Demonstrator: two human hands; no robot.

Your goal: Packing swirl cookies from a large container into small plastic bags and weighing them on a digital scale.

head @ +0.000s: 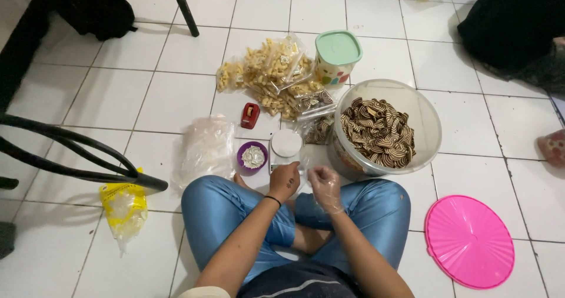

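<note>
I sit cross-legged on a white tiled floor. My left hand [285, 180], bare with a black wristband, rests closed just below a small kitchen scale [286, 145] with a round white platter. My right hand [325, 187] wears a thin clear plastic glove and is curled close beside the left; whether it holds a thin plastic bag I cannot tell. A large clear tub [424, 118] of brown-and-cream striped cookies stands to the right of the scale. A small purple bowl [252, 157] with white bits sits left of the scale.
Packed bags of yellow snacks [271, 74] lie beyond the scale, with a red tape dispenser [250, 115] and a green-lidded container [336, 55]. Empty clear bags [206, 148] lie left. A pink round lid [469, 241] lies at right. Black chair legs [76, 151] cross at left.
</note>
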